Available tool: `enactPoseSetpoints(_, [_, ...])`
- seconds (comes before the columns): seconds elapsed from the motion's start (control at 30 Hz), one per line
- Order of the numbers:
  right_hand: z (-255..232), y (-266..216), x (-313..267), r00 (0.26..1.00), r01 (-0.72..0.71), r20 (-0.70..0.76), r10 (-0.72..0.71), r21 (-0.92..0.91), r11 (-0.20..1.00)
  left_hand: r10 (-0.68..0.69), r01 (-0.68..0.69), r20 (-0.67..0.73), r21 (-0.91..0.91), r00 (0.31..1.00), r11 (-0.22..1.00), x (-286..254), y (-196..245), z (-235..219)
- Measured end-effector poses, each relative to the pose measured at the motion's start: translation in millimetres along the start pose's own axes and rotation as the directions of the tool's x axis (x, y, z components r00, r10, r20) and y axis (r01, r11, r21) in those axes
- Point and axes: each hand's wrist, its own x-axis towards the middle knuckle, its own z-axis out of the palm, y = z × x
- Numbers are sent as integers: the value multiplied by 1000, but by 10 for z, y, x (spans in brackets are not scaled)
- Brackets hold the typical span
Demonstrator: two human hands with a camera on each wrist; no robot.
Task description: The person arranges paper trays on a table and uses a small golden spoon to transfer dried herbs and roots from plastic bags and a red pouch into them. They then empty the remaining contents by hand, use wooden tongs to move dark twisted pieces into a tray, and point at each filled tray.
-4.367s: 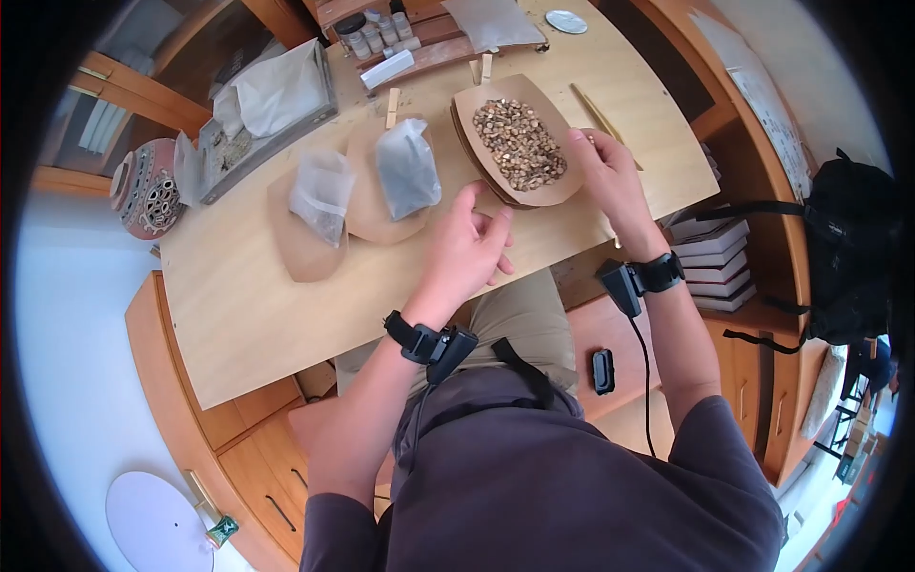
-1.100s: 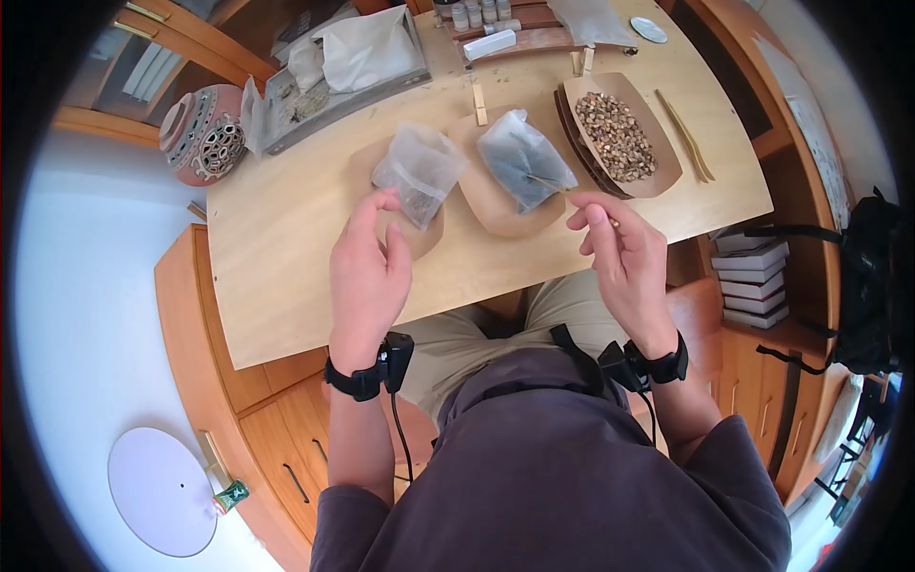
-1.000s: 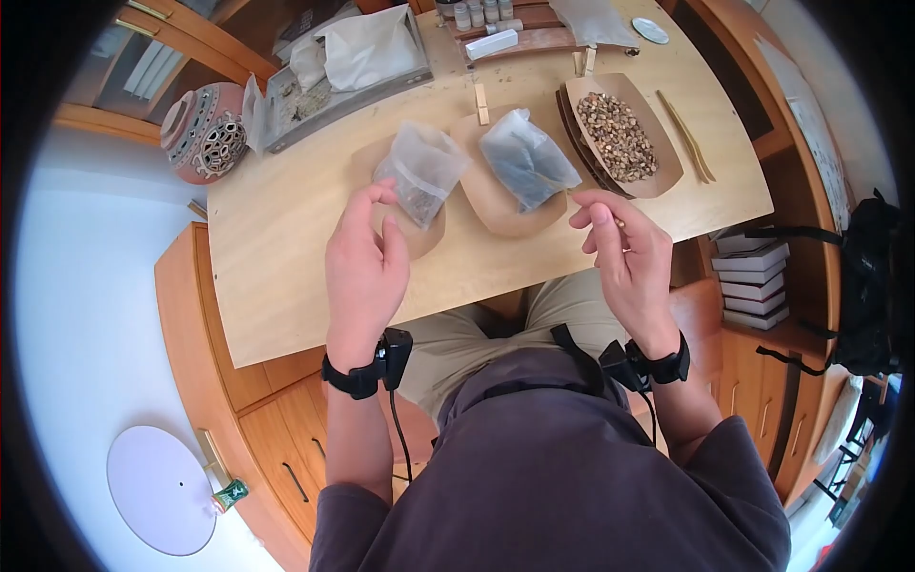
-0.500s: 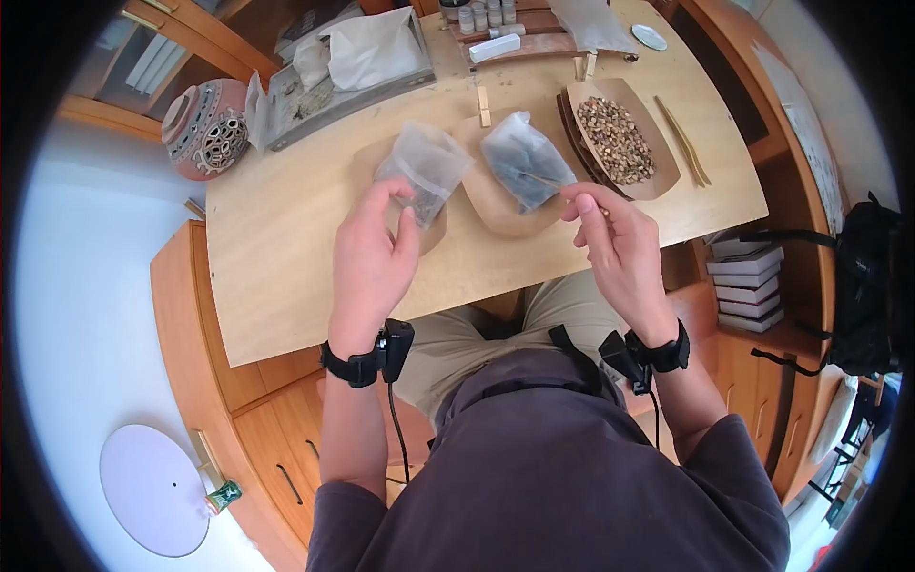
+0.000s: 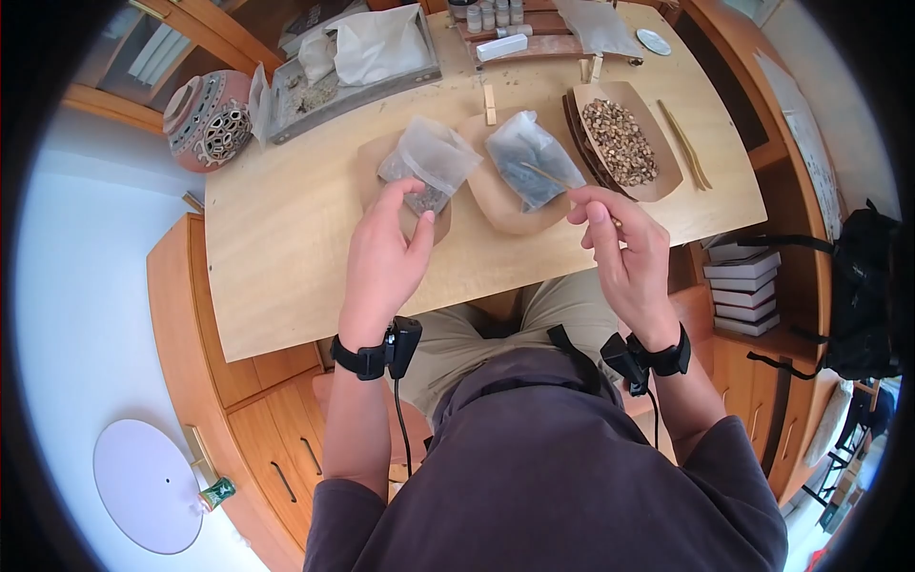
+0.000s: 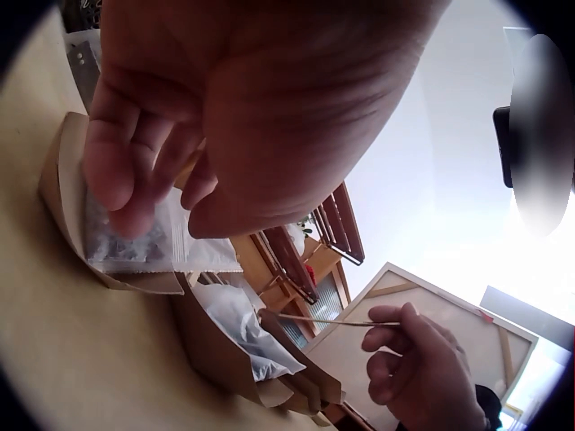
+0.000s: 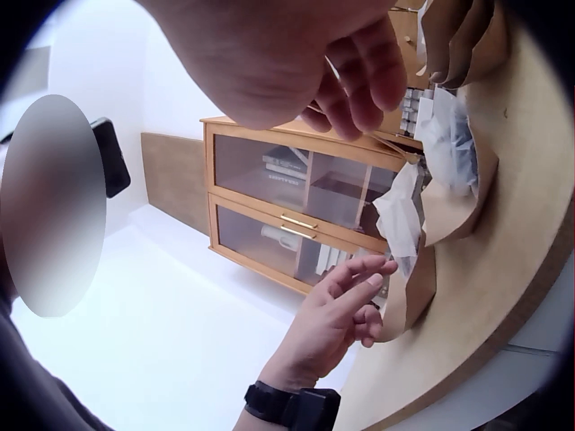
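Observation:
My left hand [image 5: 381, 253] has its fingertips right at the lower part of a translucent bag [image 5: 440, 153] with dark bits in its bottom. Thumb and index finger stand apart. The bag lies in a brown paper tray [image 5: 374, 157]. Between thumb and fingers, my right hand [image 5: 624, 257] pinches a thin stick [image 5: 548, 175] with a slightly wider tip. That tip overlaps a second bag [image 5: 529, 148], filled with something dark grey, in the middle paper tray [image 5: 488, 198]. In the left wrist view the stick [image 6: 332, 321] points toward the trays, above their edges.
To the right, stacked paper trays [image 5: 612, 91] hold brown chips [image 5: 620, 143], with wooden tongs [image 5: 684, 143] beside them. Clothespins [image 5: 490, 105] stand behind the trays. At the back are a grey tray [image 5: 357, 98], small jars [image 5: 488, 16] and a round pot [image 5: 210, 124].
Both hands have left the tray of chips; the right came to hold the stick and the left went to the left bag. In the last half second, the left hand shifted slightly right.

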Motion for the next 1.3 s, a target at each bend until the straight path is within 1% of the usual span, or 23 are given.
enactPoseSetpoints(0.1, [37, 126, -2, 999, -40, 32, 43, -72, 997, 9, -11, -42, -57, 999, 998, -34, -9, -8])
enactPoseSetpoints(0.17, [9, 61, 7, 994, -92, 46, 95, -53, 994, -10, -1, -79, -150, 997, 989, -58, 71, -47])
enactPoseSetpoints(0.23, [1, 14, 5, 991, -124, 52, 125, -26, 992, 7, -29, -119, -191, 993, 981, -47, 45, -26])
enactPoseSetpoints(0.3, [3, -4, 8, 990, -134, 45, 133, 8, 991, -3, -11, -86, -156, 996, 988, -13, 13, -8])
enactPoseSetpoints(0.33, [4, -15, 6, 992, -119, 38, 118, 15, 993, -24, 21, -31, -98, 999, 995, 6, -9, -8])
enactPoseSetpoints(0.4, [5, -35, -3, 996, -90, 24, 90, 30, 995, 10, -10, 8, -49, 1000, 999, 10, -89, 34])
enactPoseSetpoints(0.47, [-16, -64, -6, 998, -59, 21, 59, 18, 998, 130, -131, -22, -69, 991, 989, 8, -192, 116])
enactPoseSetpoints(0.53, [-35, -84, -24, 999, -47, 13, 47, 14, 999, 64, -65, -15, -98, 998, 993, -6, -155, 105])
enactPoseSetpoints(0.6, [-34, -94, -19, 999, -43, 7, 43, 25, 999, 35, -38, -25, -120, 999, 992, -8, -145, 96])
enactPoseSetpoints(0.7, [14, 44, -7, 999, -45, 15, 46, -40, 998, 64, -75, -71, -157, 995, 985, -12, -116, 80])
enactPoseSetpoints(0.8, [-5, -14, 4, 979, -198, 46, 199, -24, 980, 108, -136, -139, -212, 985, 968, -21, -24, 37])
enactPoseSetpoints(0.87, [-7, -17, -1, 984, -177, 35, 176, 6, 984, 118, -161, -182, -247, 976, 955, -12, -23, 43])
enactPoseSetpoints(0.97, [-14, -45, 3, 990, -142, 23, 142, 27, 989, 112, -137, -141, -183, 984, 973, 27, -115, 91])
enactPoseSetpoints(1.07, [-25, -84, -17, 995, -97, 9, 96, 43, 994, 91, -89, 30, -66, 995, 994, 24, -209, 133])
enactPoseSetpoints(1.17, [-39, -101, -38, 998, -63, -10, 63, 56, 996, 83, -93, -69, -150, 994, 984, 27, -243, 188])
enactPoseSetpoints(1.27, [-35, -97, -45, 999, -47, -13, 48, 52, 998, 42, -54, -77, -163, 996, 985, 18, -210, 153])
enactPoseSetpoints(1.3, [-37, -94, -47, 999, -45, -12, 46, 48, 998, 47, -60, -86, -158, 995, 986, 14, -194, 146])
